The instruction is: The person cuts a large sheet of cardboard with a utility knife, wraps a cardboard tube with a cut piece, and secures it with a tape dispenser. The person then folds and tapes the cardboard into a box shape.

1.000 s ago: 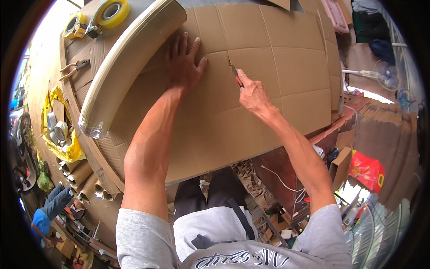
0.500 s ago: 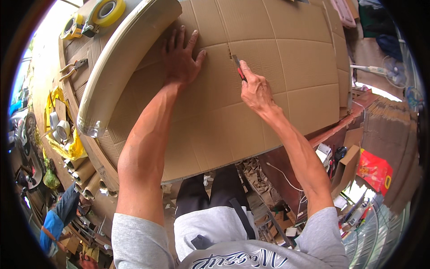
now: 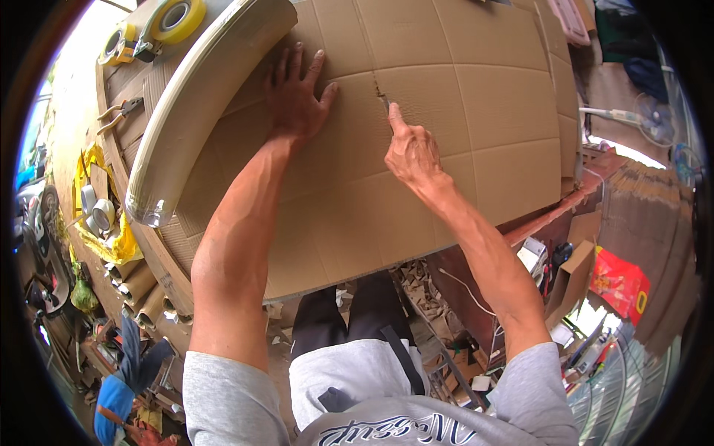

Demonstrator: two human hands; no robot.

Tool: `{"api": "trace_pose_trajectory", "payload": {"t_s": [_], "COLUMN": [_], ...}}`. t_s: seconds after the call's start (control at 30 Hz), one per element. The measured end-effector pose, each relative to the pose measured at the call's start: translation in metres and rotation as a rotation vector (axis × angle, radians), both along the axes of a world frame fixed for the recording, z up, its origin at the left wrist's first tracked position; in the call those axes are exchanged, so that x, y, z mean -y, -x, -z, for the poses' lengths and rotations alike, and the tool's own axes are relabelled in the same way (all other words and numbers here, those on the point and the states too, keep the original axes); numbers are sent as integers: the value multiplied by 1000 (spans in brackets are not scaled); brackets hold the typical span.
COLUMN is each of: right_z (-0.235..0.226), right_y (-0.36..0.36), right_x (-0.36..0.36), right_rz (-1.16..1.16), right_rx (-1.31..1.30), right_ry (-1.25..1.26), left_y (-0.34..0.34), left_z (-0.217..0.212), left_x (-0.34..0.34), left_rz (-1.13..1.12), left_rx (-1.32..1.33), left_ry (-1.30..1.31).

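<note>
Since half a second ago, the right hand [image 3: 414, 154] has slid slightly toward nine o'clock, hiding the red handle of the knife [image 3: 384, 98]. Its index finger stretches along the tool, the other fingers curled under. With twelve on the worker's far side, I see the blade point to eleven, its tip at a ragged nick in the cardboard sheet [image 3: 357, 178] on the worktop [image 3: 167, 260]. At the sheet's ten o'clock, the left hand [image 3: 297, 100] lies flat, fingers spread, just beside a long pale roll [image 3: 201, 111]. Beyond sit two tape rolls [image 3: 190, 28] at ten, pliers [image 3: 130, 106] at nine. Someone in blue [image 3: 113, 407], around half past seven, has shifted too.
</note>
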State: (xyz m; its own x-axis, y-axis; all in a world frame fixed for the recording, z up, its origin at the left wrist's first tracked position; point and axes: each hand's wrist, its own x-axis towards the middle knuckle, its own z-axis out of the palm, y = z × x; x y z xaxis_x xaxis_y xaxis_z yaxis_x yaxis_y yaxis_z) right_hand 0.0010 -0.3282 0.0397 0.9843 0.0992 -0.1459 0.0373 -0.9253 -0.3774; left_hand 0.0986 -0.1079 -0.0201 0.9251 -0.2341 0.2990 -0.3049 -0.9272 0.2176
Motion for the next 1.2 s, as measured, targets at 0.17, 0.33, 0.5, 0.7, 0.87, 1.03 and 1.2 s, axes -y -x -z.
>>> {"api": "trace_pose_trajectory", "payload": {"t_s": [0.17, 0.33, 0.5, 0.7, 0.87, 1.03, 1.2], "right_z": [1, -17, -11, -16, -20, -20, -22], "right_y": [-4, -1, 12, 32, 47, 62, 83], "right_x": [4, 3, 10, 10, 14, 15, 19], "right_rz": [-23, -38, -55, -27, -43, -19, -13], "right_rx": [-12, -122, -136, -73, -148, -123, -128], "right_ry": [28, 42, 60, 20, 5, -12, -21], "left_y": [1, 1, 0, 0, 0, 0, -1], "left_z": [-6, -5, 1, -1, 3, 4, 7], "left_x": [2, 1, 2, 2, 0, 1, 2], "left_rz": [4, -7, -10, -13, -9, -10, -8], "left_rx": [-9, -21, 10, -2, 22, 20, 42], "left_ry": [-20, -13, 8, 8, 20, 9, 5]}}
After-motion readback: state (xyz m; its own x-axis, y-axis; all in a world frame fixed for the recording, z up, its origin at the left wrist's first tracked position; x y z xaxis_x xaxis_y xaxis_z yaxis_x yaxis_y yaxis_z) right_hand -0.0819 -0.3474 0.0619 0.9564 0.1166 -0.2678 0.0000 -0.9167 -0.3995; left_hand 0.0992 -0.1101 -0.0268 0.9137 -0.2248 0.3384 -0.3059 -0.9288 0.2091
